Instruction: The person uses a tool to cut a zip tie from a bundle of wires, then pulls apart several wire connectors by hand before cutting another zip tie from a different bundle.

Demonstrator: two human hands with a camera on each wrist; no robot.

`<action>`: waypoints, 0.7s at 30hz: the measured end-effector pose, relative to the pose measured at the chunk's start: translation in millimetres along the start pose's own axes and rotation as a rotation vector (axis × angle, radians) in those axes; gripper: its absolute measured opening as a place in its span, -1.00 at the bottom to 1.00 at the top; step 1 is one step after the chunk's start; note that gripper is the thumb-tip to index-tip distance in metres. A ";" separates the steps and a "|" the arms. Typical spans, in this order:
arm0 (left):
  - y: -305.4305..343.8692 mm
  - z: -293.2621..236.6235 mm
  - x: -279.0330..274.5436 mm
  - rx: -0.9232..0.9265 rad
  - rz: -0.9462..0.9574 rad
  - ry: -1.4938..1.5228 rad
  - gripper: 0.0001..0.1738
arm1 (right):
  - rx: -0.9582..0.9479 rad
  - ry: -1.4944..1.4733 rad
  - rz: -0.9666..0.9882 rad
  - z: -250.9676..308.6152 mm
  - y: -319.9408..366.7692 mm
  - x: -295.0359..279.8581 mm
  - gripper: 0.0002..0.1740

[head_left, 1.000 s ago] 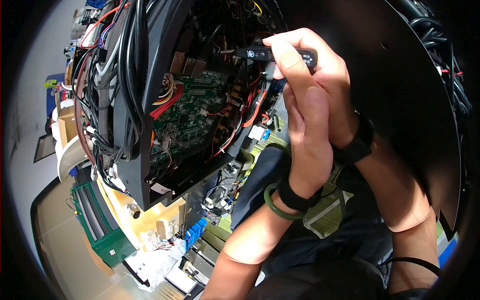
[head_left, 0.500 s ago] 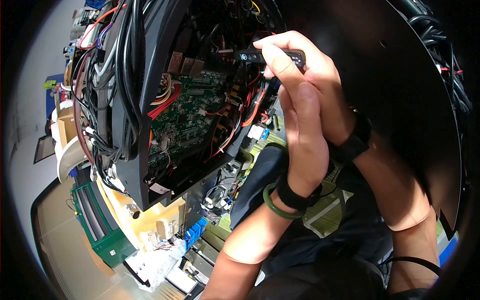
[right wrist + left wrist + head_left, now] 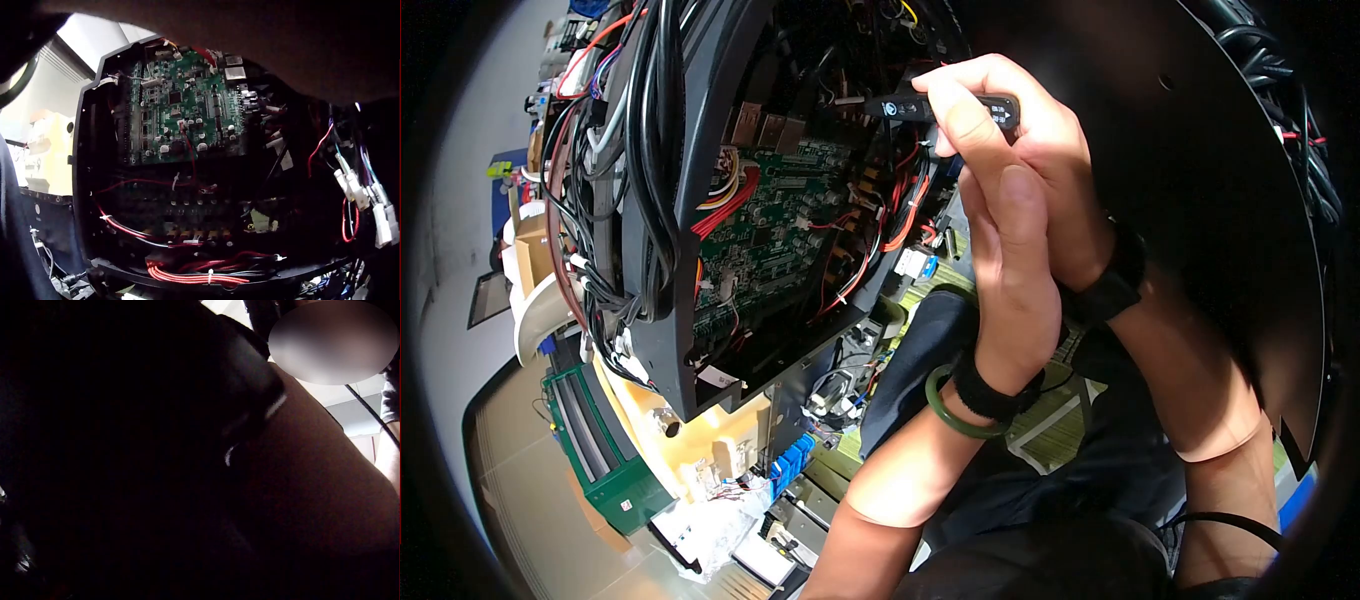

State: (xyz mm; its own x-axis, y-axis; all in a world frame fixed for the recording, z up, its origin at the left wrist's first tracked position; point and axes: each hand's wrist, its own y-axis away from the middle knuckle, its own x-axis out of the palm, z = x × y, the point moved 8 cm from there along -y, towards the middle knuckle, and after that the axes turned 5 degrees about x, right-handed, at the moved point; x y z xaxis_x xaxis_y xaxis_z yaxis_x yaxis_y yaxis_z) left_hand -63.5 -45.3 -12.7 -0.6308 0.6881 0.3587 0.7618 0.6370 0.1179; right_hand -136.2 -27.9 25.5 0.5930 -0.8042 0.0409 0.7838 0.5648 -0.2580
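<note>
In the head view my right hand (image 3: 1040, 130) pinches a black pen-shaped tool (image 3: 952, 110) between thumb and fingers. White marks run along the tool's body, and a thin pale shaft at its left end points into an open black housing (image 3: 662, 345). My left hand (image 3: 1015, 270) lies against the right hand from below, thumb extended, most of its fingers hidden behind it. Inside the housing, a green circuit board (image 3: 785, 215) sits below and left of the tool. The right wrist view shows this circuit board (image 3: 178, 106) from the front; the left wrist view is mostly dark.
Black cables (image 3: 662, 150) run down the housing's left side. A large dark panel (image 3: 1200, 250) stands to the right of the hands. Loose white connectors (image 3: 353, 190) hang at the right in the right wrist view. A green case (image 3: 605, 460) stands lower left.
My right hand and the tool have shifted a little left toward the inside of the housing, then slightly back right. The left hand follows, still against the right.
</note>
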 end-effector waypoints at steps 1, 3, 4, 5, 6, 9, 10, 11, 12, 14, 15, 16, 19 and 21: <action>0.0 0.6 -0.3 -0.004 -0.002 0.022 -0.44 | 0.021 -0.009 0.004 -1.5 0.1 0.6 -0.74; 0.1 1.4 -0.1 -0.016 0.007 0.032 -0.43 | 0.020 -0.005 -0.001 -4.0 -0.4 1.2 -0.73; 0.2 2.4 0.7 -0.026 0.016 0.041 -0.43 | 0.017 -0.001 -0.007 -5.5 -1.0 1.1 -0.72; 0.4 3.1 0.6 -0.028 0.016 0.041 -0.43 | 0.018 -0.001 -0.008 -7.3 -1.9 1.2 -0.72; 0.5 4.9 0.0 -0.043 0.006 0.050 -0.42 | -0.017 -0.012 -0.005 -6.3 -2.8 1.3 -0.72; -0.5 5.1 0.9 -0.049 0.003 0.057 -0.42 | 0.023 -0.057 0.001 -7.2 -3.3 2.7 -0.71; -0.9 4.2 1.5 -0.041 0.010 0.055 -0.42 | 0.098 -0.092 0.006 -11.7 -3.4 3.4 -0.71; -1.0 3.7 2.3 -0.041 0.011 0.055 -0.42 | 0.099 -0.092 0.005 -11.7 -3.6 2.9 -0.71; -1.2 1.6 4.2 -0.027 0.020 0.076 -0.49 | 0.098 -0.092 0.007 -11.6 -4.0 2.7 -0.71; -1.2 -0.4 5.3 -0.013 0.029 0.097 -0.56 | 0.098 -0.093 0.008 -10.9 -3.7 1.9 -0.72; -1.2 -1.3 5.6 -0.006 0.038 0.076 -0.56 | 0.002 -0.019 0.003 -2.5 -2.5 0.9 -0.72; -1.1 -2.1 5.9 0.002 0.047 0.056 -0.56 | -0.095 0.056 -0.002 5.9 -1.1 0.7 -0.72; 1.3 -0.4 6.7 -0.031 -0.015 0.091 -0.57 | -0.023 0.024 -0.052 -3.0 -2.0 -5.2 -0.72; 0.0 -0.5 4.5 -0.023 0.017 0.077 -0.57 | 0.027 -0.014 -0.037 -5.4 -0.4 -2.1 -0.72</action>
State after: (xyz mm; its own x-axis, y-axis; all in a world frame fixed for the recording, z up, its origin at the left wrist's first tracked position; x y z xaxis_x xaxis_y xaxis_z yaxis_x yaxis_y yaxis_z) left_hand -66.3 -42.4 -10.6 -0.6054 0.6692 0.4309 0.7758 0.6170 0.1318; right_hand -138.8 -27.4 20.3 0.5660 -0.8219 0.0635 0.8098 0.5399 -0.2297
